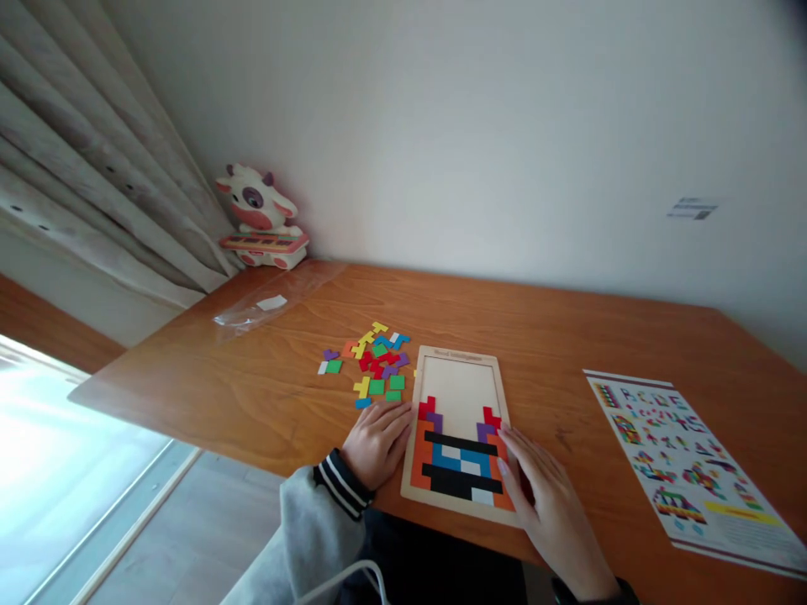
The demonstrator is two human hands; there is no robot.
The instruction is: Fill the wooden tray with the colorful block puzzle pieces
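A wooden puzzle tray lies on the table in front of me, its lower half filled with black, blue, white and orange pieces. Purple and red pieces step up along both sides, including a red piece at the left and another red piece at the right. My left hand rests flat on the table against the tray's left edge, fingers extended. Across the right edge lies my right hand, fingers stretched out, with fingertips touching or just over the pieces there. No piece shows in either hand.
Loose coloured pieces are scattered left of the tray. A printed pattern sheet lies at the right. Farther back are a clear plastic bag and a cow-shaped toy keyboard by the curtain. A white cable crosses my lap.
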